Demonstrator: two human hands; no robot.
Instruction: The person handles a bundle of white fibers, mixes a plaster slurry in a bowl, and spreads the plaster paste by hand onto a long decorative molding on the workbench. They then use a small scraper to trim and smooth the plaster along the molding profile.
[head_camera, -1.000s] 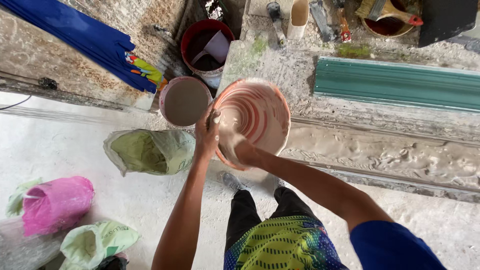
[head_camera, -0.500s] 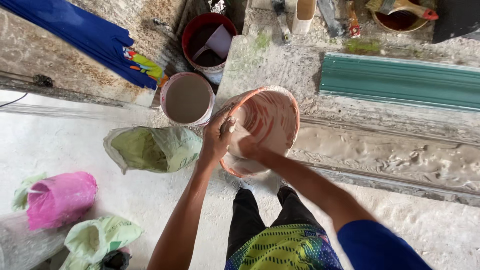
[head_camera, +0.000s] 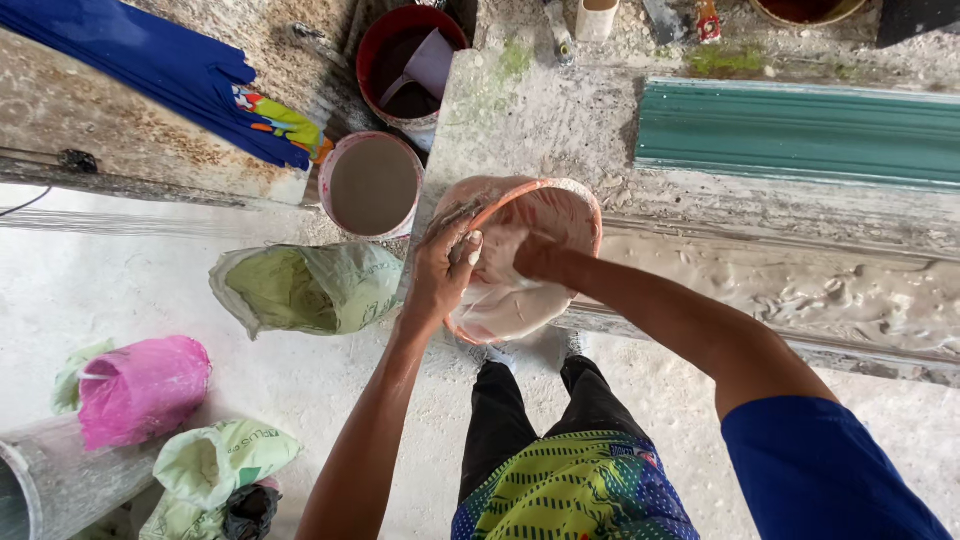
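Both hands are at the bowl (head_camera: 520, 260), which now tilts toward the person at the counter (head_camera: 560, 130) edge; before, it sat flatter. Left hand (head_camera: 440, 275) grips its rim; right hand (head_camera: 525, 258) reaches inside, grip hidden, scraping paste.

**Colours at the plaster worktop**

The bowl (head_camera: 520, 262) was salmon-orange, smeared white inside. Far left, a red bucket (head_camera: 405, 62) and a pinkish one (head_camera: 372, 185) holding grey liquid. The moulding (head_camera: 800, 132) was teal-green; the worktop (head_camera: 560, 120) speckled grey-white. A pale green sack (head_camera: 305, 290) and a magenta bag (head_camera: 140, 388) lay on the white floor (head_camera: 90, 280). The shirt (head_camera: 575, 490) showed yellow-green zigzags with blue.
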